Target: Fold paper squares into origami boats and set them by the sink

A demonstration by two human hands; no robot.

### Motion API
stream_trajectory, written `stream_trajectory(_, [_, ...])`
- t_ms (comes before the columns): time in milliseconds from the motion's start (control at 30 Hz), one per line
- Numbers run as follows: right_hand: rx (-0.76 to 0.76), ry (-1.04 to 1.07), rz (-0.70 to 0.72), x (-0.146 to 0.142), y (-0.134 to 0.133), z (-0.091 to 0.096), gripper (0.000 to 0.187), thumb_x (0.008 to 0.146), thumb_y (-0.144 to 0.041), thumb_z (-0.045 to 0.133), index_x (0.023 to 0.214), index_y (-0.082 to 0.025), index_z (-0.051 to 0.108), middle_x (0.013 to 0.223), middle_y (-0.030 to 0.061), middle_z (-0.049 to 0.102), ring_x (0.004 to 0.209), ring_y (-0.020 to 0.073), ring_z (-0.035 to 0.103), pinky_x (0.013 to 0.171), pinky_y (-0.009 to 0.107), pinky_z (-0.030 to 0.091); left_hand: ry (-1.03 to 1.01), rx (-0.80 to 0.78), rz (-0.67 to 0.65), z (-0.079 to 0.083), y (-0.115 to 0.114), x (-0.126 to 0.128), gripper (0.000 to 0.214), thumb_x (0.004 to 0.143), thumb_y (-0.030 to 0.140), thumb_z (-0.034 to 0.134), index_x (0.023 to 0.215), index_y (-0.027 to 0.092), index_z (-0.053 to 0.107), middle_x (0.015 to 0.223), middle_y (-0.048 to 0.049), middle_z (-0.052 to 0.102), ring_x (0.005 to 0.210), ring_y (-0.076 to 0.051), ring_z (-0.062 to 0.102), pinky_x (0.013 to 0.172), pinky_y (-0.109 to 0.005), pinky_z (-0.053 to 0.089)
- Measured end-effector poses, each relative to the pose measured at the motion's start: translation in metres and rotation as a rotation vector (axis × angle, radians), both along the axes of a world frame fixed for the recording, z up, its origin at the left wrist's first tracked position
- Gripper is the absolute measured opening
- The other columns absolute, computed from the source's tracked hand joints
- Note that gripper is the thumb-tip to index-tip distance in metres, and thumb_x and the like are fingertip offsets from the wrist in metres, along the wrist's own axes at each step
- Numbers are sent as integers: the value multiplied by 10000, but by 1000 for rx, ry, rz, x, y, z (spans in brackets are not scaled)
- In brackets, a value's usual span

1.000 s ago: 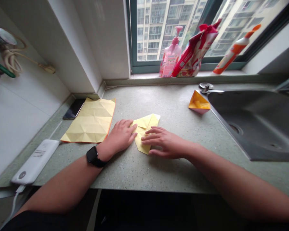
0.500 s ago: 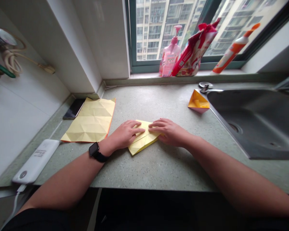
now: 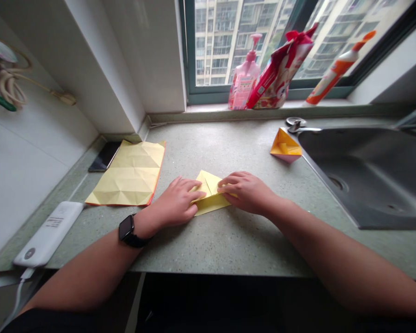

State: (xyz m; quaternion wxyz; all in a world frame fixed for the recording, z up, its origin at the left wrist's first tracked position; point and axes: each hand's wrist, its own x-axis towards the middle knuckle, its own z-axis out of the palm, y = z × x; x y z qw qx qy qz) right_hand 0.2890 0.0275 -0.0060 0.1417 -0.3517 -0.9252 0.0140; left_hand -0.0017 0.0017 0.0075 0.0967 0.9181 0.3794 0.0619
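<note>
A folded yellow paper (image 3: 211,203) lies on the counter between my hands, its near edge partly raised along a crease and a pointed flap at the back. My left hand (image 3: 180,199) grips its left end, thumb at the near side and fingers on top. At the right end, my right hand (image 3: 244,192) pinches the paper, with its thumb hidden. To the left lie creased yellow sheets (image 3: 131,173) with orange undersides. A small folded orange paper piece (image 3: 286,147) stands near the sink.
A dark phone (image 3: 104,156) and a white power bank (image 3: 50,233) with a cable lie on the left. The sink (image 3: 370,180) is on the right. A pink pump bottle (image 3: 244,83), a red bag (image 3: 282,71) and an orange-white bottle (image 3: 333,74) stand on the windowsill.
The near edge of the folded paper has come up along a crease, and the paper sits turned a little. My left hand has shifted slightly, its thumb now nearer the front edge.
</note>
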Motion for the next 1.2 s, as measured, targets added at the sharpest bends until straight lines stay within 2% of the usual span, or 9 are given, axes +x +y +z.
stream_trajectory(167, [-42,11,-26,1,0,1,191,1015,-225,685,999,-298,861,1136,23,857,1008,239,767,909,394,559,-54,34,55,1,6,-7,310,969,144,615,1189,220,819,1334,-97,751,1224,-308,681,1123,-524,520])
stream_trajectory(267, [-66,20,-35,1,1,1,190,1019,-235,672,966,-282,848,1130,30,853,1007,244,764,894,392,556,-63,26,76,4,9,-11,224,1016,183,586,1023,192,809,1199,-92,777,1089,-284,704,1024,-485,544])
stream_trajectory(333, [-83,21,-49,1,1,2,209,1032,-250,652,932,-272,834,1122,35,848,1000,243,759,880,387,552,-72,24,83,5,11,-12,221,1048,222,578,986,188,788,1155,-90,779,1053,-276,703,993,-470,540])
stream_trajectory(567, [-125,-45,-139,2,4,4,269,1080,-301,577,912,-244,779,1090,65,829,970,240,734,821,362,506,-90,52,113,-2,18,-13,144,1054,212,587,1019,184,725,1079,-77,778,1025,-261,691,1028,-462,515])
stream_trajectory(733, [-121,-95,-217,0,4,6,255,1079,-326,580,911,-235,748,1046,79,808,939,243,716,781,351,466,-131,72,139,-4,23,-12,136,1044,207,589,964,191,698,1023,-72,781,973,-253,688,1030,-468,509])
stream_trajectory(900, [-118,-70,-301,0,6,5,256,1084,-349,575,914,-234,728,1037,81,797,915,241,703,750,344,432,-157,82,169,-6,28,-12,114,1031,206,616,948,200,693,1005,-67,782,947,-250,677,995,-453,519])
stream_trajectory(1067, [-120,-15,-314,1,12,-1,207,1075,-337,589,953,-240,724,1040,78,787,929,241,704,748,338,439,-176,89,198,-9,30,-9,88,1029,190,638,966,200,698,1039,-61,797,962,-249,684,1040,-471,513])
stream_trajectory(1200, [-113,17,-314,2,15,-5,133,1050,-298,612,1013,-244,728,1064,78,788,950,245,715,775,339,472,-196,111,224,-12,31,-8,135,1035,188,634,1136,194,725,1149,-78,809,1038,-272,702,1061,-488,524])
